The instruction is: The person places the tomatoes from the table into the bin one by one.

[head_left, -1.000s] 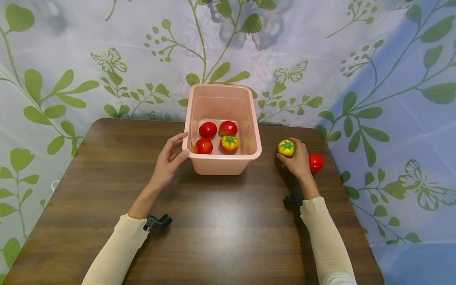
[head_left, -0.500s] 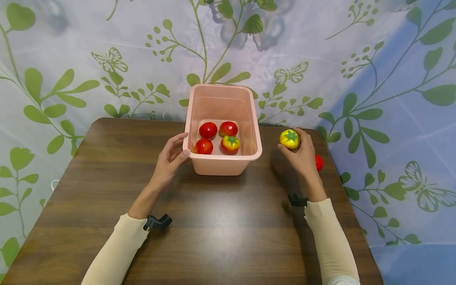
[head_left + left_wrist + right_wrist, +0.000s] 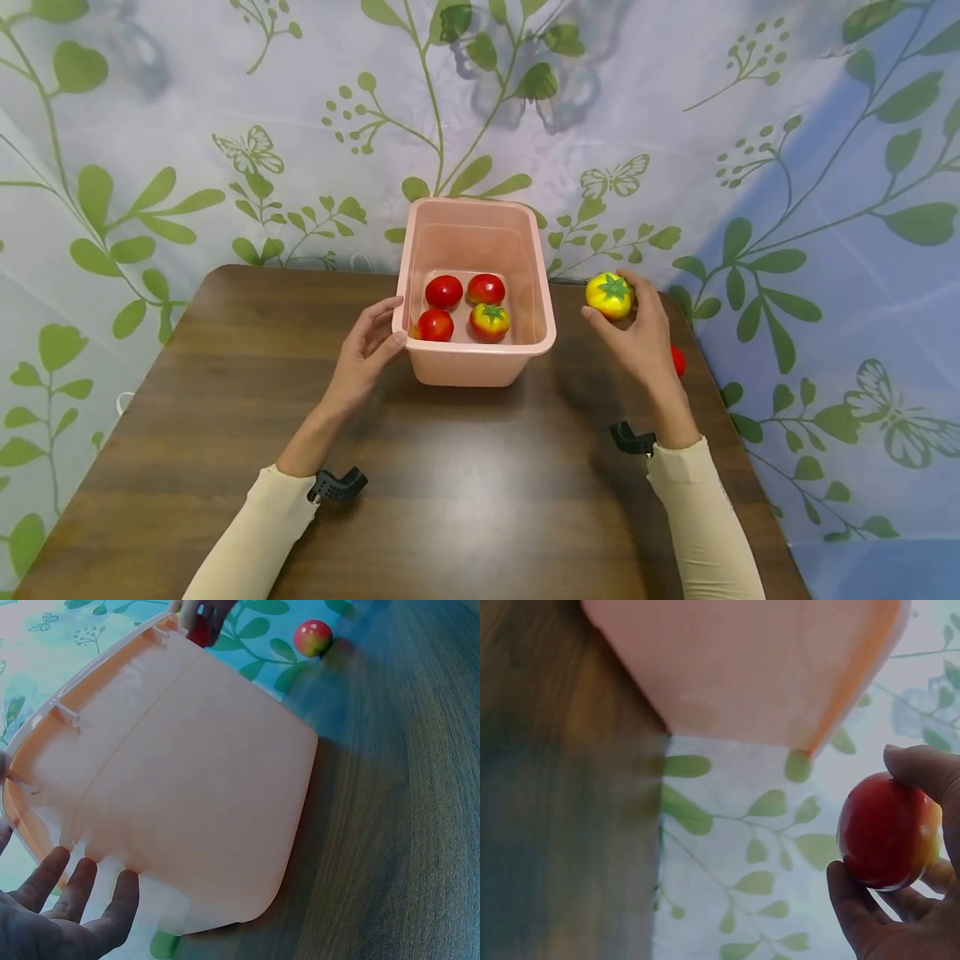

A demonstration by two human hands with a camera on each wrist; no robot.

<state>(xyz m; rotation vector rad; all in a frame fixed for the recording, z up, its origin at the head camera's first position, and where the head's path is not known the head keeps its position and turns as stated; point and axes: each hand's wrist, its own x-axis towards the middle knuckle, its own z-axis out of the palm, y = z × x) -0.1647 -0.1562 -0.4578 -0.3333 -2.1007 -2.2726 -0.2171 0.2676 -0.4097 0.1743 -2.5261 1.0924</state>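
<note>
My left hand (image 3: pixel 363 354) holds the left rim of a pink plastic bin (image 3: pixel 480 367), thumb at the front corner. In the left wrist view its fingertips (image 3: pixel 82 874) touch the bin's outer wall. My right hand (image 3: pixel 645 337) grips a tomato (image 3: pixel 609 296) between thumb and fingers, to the right of the bin and above the table. Its yellow top and green star-shaped leaf face up; in the right wrist view its red side (image 3: pixel 881 829) shows. Several tomatoes lie on the bin's floor, one of them yellow-topped (image 3: pixel 490 322).
Another red tomato (image 3: pixel 678 361) lies on the wooden table (image 3: pixel 465 500) near its right edge, partly hidden by my right wrist. A leaf-patterned cloth (image 3: pixel 300 108) hangs right behind the table and the bin.
My right hand has lifted the tomato off the table and moved slightly right. The left hand keeps its place on the bin. The head view has shifted a little.
</note>
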